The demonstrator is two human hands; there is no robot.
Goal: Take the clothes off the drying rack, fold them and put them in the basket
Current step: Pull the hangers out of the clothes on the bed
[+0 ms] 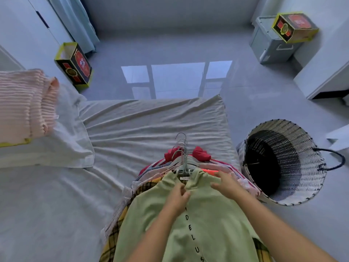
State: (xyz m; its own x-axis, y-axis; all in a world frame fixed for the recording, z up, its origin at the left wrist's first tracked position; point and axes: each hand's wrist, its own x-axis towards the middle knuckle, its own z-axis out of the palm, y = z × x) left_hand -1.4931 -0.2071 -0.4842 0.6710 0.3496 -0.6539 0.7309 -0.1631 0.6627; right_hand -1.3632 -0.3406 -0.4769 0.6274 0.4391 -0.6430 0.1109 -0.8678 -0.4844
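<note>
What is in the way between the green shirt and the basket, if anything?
Nothing visible lies between the light green sweatshirt and the woven black-and-white basket; its mouth is open. A pale plastic hanger sits in the sweatshirt's collar, though.

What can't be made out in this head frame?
Head view:
1. Clothes under the green sweatshirt: covered by it, count unclear.
2. Sweatshirt lettering and hem: cut off by bottom edge.
3. Basket floor: in shadow, contents unclear.
4. Right hand: its fingers hide whether it pinches fabric.
</note>
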